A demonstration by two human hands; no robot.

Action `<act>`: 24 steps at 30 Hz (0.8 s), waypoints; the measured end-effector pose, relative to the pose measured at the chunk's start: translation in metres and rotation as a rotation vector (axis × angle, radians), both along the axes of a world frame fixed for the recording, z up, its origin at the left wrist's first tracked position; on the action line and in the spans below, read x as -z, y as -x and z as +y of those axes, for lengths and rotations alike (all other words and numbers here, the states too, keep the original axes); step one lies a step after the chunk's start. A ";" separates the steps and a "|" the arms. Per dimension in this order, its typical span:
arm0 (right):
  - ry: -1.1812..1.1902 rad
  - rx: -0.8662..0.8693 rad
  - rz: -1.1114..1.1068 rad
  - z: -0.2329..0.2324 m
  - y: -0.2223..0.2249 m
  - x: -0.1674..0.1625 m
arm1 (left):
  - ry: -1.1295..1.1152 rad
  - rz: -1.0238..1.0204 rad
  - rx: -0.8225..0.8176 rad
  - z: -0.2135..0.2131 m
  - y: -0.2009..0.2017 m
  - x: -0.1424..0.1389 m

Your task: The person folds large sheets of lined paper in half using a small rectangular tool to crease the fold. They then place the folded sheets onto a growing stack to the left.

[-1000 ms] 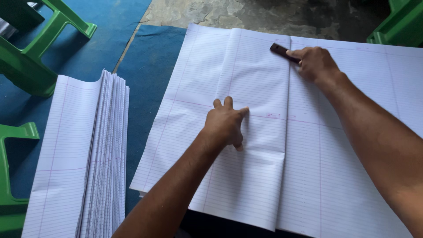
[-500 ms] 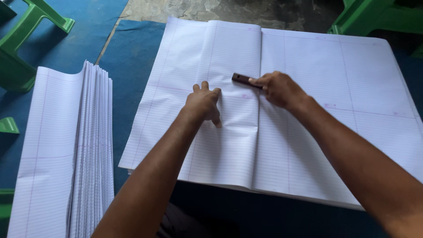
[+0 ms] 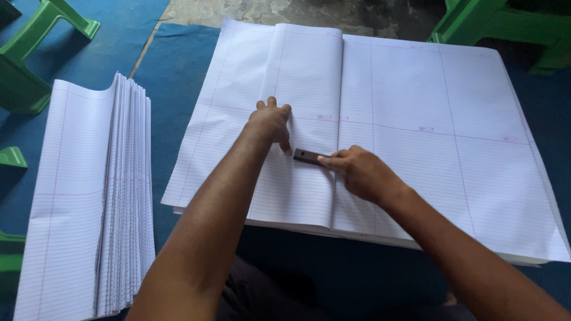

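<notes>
Your small dark brown block (image 3: 307, 157) lies flat on the folded lined sheet (image 3: 303, 89), just left of its crease, white paper spread wide.

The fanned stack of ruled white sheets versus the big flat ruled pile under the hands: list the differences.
The fanned stack lies left, narrow, folded, untouched. The big flat pile lies wide and open, its top sheet folded over, left hand pressing, right hand holding a small dark block. Both are white ruled paper.

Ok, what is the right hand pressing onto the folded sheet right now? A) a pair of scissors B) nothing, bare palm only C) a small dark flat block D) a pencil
C: the right hand holds a small dark block flat on the folded sheet, beside the left hand.
</notes>
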State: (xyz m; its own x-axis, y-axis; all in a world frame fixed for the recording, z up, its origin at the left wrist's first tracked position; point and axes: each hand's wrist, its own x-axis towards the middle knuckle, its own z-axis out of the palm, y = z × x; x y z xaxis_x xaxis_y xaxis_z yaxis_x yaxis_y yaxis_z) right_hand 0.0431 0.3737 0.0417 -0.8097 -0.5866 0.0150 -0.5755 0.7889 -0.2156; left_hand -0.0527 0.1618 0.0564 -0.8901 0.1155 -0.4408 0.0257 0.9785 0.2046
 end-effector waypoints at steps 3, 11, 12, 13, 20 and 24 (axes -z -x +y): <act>-0.017 0.004 -0.034 0.002 -0.024 0.000 | -0.037 -0.013 -0.035 0.002 -0.004 0.000; 0.002 -0.102 -0.025 0.007 -0.083 -0.001 | -0.060 -0.037 -0.062 0.005 -0.015 -0.005; -0.009 -0.109 -0.043 0.007 -0.089 -0.002 | -0.054 -0.039 -0.063 0.006 -0.017 -0.005; -0.019 -0.115 -0.061 0.007 -0.095 -0.002 | -0.047 -0.041 -0.063 0.007 -0.019 -0.006; -0.058 -0.136 -0.052 0.008 -0.116 -0.005 | -0.029 -0.016 -0.053 0.016 -0.029 -0.001; -0.124 -0.146 -0.078 0.011 -0.120 -0.007 | 0.017 0.015 -0.040 0.024 -0.036 0.004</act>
State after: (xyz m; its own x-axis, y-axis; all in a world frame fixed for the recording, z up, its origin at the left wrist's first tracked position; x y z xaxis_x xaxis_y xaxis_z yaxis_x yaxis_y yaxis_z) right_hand 0.1634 0.3849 0.0482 -0.7115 -0.6916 -0.1242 -0.6713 0.7213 -0.1708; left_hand -0.0170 0.1857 0.0521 -0.9005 0.0727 -0.4287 -0.0102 0.9821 0.1880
